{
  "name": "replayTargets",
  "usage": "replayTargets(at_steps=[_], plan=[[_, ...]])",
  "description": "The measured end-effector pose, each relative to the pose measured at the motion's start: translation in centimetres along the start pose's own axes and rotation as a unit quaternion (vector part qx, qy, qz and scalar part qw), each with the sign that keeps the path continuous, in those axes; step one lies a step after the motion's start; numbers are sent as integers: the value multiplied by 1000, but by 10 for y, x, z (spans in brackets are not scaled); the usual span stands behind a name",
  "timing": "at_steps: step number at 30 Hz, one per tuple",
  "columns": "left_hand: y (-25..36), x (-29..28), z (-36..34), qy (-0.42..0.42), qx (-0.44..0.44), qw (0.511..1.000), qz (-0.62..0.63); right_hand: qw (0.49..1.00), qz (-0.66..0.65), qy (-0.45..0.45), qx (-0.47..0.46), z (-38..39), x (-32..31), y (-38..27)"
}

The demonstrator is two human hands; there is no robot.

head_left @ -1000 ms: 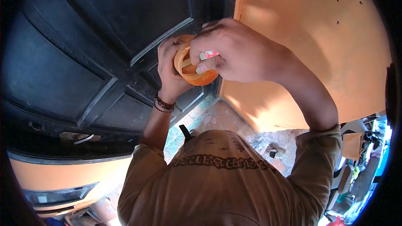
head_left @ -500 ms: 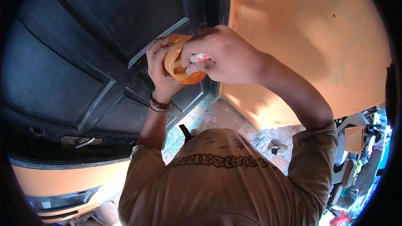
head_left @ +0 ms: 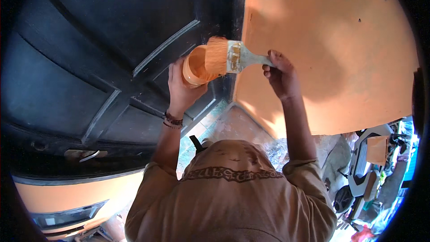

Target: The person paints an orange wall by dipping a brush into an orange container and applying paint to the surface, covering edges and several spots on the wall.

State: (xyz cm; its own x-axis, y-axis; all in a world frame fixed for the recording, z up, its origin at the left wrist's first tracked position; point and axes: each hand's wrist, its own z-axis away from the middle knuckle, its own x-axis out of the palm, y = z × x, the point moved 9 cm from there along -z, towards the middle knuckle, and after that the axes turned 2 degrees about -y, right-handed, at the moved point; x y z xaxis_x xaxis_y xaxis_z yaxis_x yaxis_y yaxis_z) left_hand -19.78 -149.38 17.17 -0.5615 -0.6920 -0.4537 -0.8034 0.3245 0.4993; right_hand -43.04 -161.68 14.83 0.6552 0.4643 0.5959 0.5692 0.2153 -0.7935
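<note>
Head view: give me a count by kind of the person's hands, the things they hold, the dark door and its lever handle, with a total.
Hands: 2, left hand and right hand
Paintbrush: 1
Orange container: 1
Dark door: 1
Lever handle: 1
Total: 6

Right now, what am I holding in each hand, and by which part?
Your right hand grips the paintbrush by its handle, near the end; your left hand holds the orange container by its outer side.

Your brush (head_left: 234,57) shows paint-coated bristles (head_left: 216,57) and a stained, metal-looking band (head_left: 233,57); your cup (head_left: 192,79) looks smooth, your shirt (head_left: 237,201) matt cloth, the door (head_left: 58,80) dull wood.
</note>
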Motion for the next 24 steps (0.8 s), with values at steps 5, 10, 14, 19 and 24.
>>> replayTargets(at_steps=[5,10,14,19,24], plan=[[-16,40,33,-70,-82,993,44,942,-323,27,82,18,-50,64],[-12,76,52,-93,-122,980,124,886,-451,2,102,32,-59,87],[-21,96,71,-103,-146,967,181,860,-500,8,102,43,-68,86],[-20,114,95,-160,-181,955,170,873,-476,63,84,79,-127,112],[-36,121,120,-160,-248,930,219,886,-419,155,127,123,-161,147]])
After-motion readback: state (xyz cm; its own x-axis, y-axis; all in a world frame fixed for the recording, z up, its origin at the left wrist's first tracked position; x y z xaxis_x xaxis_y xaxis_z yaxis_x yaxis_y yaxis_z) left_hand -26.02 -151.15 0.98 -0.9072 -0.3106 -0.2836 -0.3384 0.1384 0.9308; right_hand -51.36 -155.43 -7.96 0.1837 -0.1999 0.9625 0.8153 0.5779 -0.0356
